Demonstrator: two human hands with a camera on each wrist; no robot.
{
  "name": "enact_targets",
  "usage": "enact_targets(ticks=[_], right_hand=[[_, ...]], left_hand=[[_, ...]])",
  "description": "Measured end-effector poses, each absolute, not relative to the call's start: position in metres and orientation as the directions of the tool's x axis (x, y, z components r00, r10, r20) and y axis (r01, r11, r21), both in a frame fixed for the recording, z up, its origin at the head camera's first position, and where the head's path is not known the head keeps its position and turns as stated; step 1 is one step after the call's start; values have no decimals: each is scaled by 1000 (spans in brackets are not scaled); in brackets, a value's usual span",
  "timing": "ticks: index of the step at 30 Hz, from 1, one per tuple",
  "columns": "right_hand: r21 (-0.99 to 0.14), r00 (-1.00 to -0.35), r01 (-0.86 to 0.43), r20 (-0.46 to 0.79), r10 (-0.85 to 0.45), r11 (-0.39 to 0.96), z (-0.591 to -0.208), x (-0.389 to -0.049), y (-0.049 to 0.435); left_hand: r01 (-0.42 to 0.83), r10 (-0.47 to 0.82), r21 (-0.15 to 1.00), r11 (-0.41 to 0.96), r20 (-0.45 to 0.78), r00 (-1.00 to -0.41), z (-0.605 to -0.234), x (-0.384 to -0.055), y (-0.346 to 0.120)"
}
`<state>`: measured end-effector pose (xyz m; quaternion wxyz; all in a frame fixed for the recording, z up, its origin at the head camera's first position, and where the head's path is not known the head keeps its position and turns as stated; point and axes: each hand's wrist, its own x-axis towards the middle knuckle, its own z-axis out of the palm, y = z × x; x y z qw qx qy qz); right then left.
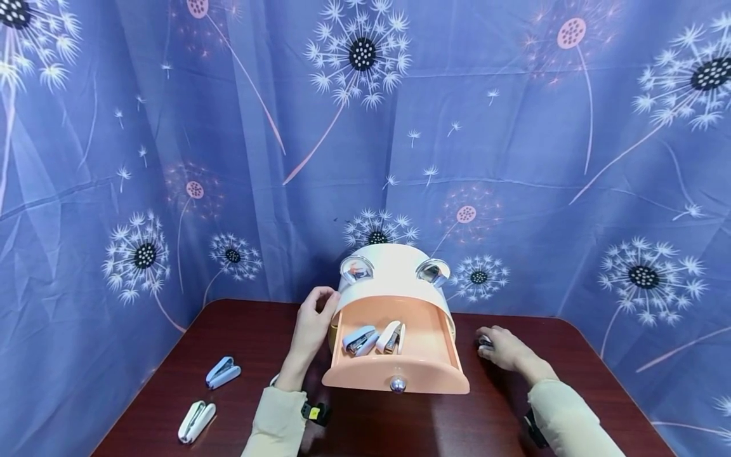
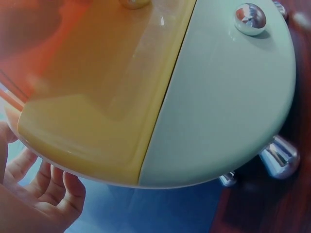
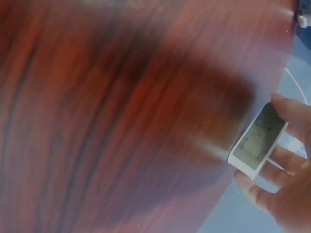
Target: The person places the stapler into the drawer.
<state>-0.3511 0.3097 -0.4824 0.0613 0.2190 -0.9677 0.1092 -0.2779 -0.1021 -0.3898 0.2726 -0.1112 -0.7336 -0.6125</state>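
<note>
A rounded drawer box [image 1: 394,266] with a white top stands mid-table, its peach drawer [image 1: 400,371] pulled out. In that drawer lie a blue stapler [image 1: 360,341] and a white stapler [image 1: 391,337]. My left hand [image 1: 311,327] holds the box's left edge; in the left wrist view, curled fingers [image 2: 72,191] sit at the rim beside the closed yellow drawer [image 2: 97,111] and green drawer [image 2: 218,107]. At the table's right, my right hand [image 1: 505,350] pinches a small white rectangular block [image 3: 257,141] with a grey recessed face, between thumb and fingers.
Another blue stapler [image 1: 223,372] and white stapler [image 1: 197,421] lie on the dark red-brown table [image 1: 394,425], left of my left forearm. A blue dandelion-print curtain [image 1: 365,158] hangs close behind the table. Silver feet [image 2: 281,158] hold up the box.
</note>
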Motion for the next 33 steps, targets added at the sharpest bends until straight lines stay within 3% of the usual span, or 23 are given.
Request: enact_targets(ticks=[16, 33], right_hand=[[-135, -767, -597, 384, -514, 791, -454, -341, 303], [-30, -612, -725, 487, -623, 688, -365, -292, 268]], left_hand=[[484, -164, 850, 208, 518, -840, -395, -283, -104], [472, -160, 849, 236, 513, -843, -414, -301, -110]])
